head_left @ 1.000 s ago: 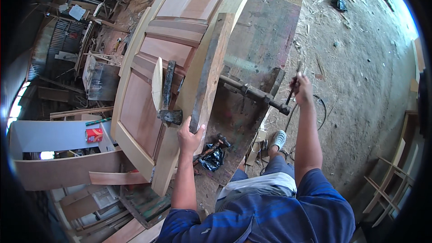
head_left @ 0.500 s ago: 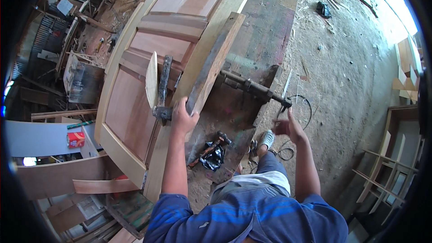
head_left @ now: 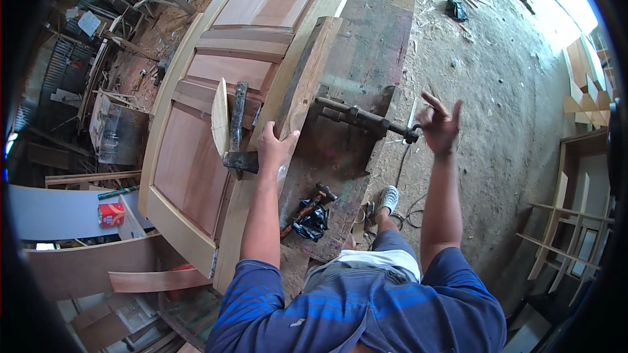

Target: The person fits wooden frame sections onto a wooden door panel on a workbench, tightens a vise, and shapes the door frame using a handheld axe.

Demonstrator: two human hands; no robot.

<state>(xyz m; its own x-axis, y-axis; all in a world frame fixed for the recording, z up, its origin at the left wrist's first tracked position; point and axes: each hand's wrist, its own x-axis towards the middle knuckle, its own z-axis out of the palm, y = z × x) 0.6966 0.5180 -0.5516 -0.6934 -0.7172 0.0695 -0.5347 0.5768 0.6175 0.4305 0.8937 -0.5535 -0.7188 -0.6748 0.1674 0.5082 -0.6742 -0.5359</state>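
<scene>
A panelled wooden door [head_left: 190, 157] lies on the workbench [head_left: 373, 33]. Along its near edge stands a long wooden block [head_left: 304, 95], and my left hand [head_left: 276, 147] grips its lower end, thumb on one side and fingers on the other. A metal bar clamp [head_left: 356, 117] reaches from the right toward the block, its screw pointing at my side of the bench. Its dark upright jaw [head_left: 240, 117] sits on the door beside a pale pointed wood scrap [head_left: 220, 117]. Just right of the screw's handle end, my right hand [head_left: 441, 125] is raised with fingers spread, holding nothing.
A hammer [head_left: 324, 193] and a crumpled black plastic bag [head_left: 311, 221] lie on the bench near me. Wood frames [head_left: 569, 235] stand at the right. Offcuts and a red packet [head_left: 111, 214] are at the left; a cable [head_left: 412, 212] lies on the dirt floor.
My right hand has risen and turned, its fingers now spread beside the clamp handle. My left hand stays on the block. The whole view has shifted slightly.
</scene>
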